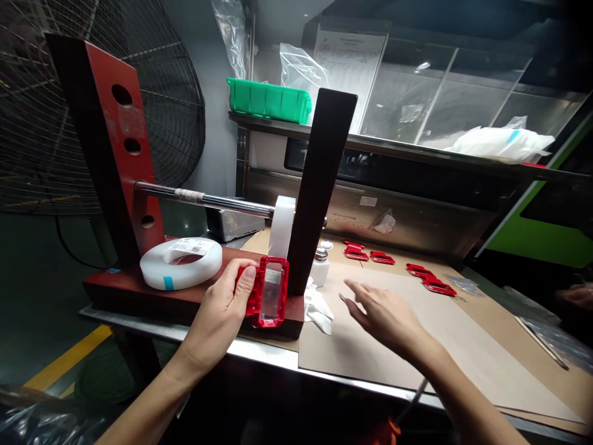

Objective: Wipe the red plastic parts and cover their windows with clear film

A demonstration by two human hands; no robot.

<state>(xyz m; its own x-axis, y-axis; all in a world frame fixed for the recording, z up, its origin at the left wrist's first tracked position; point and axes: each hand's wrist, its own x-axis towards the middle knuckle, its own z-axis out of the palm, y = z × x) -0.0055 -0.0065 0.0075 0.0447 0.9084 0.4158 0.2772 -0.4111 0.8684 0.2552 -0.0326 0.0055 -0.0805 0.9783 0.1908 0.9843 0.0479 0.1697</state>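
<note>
My left hand (229,303) is closed around a red translucent plastic frame (283,293) with a clear rectangular window, thumb on its near face. The frame is upright in front of a roll of white film tape (282,225), which hangs on a metal rod (213,201) of a dark red wooden stand (118,136). Over the brown board, my right hand (386,315) has its fingers bent together. A small metal tip (342,297) pokes out by its thumb; the tool's remainder is hidden in the hand.
A second tape roll (157,272) lies on the stand's base. Behind the stand's right post are a white bottle (320,269) and a crumpled white cloth (319,309). Several red frames (438,286) lie toward the back. A green bin (269,100) sits on the shelf; a large fan (180,105) stands left.
</note>
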